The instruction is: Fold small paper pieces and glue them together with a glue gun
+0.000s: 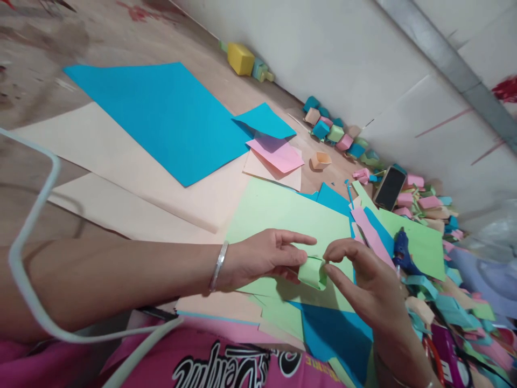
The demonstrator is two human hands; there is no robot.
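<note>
Between both hands is a small light-green folded paper box (311, 274), held above a large light-green sheet (278, 221). My left hand (266, 256), a silver bangle on its wrist, grips the box's left side, its index finger stretched out above. On the other side my right hand (367, 285) pinches the upper right edge between thumb and fingertip. The inner folds are partly hidden by the fingers. A blue glue gun (404, 253) lies to the right of my right hand, near another green sheet (420, 242).
Large blue (161, 118) and cream sheets (194, 199) spread to the left. A phone (390, 187) lies among colored paper pieces. Several finished paper boxes (321, 129) and a yellow box (240, 59) sit along the wall. A white cable (30, 226) loops past my left arm.
</note>
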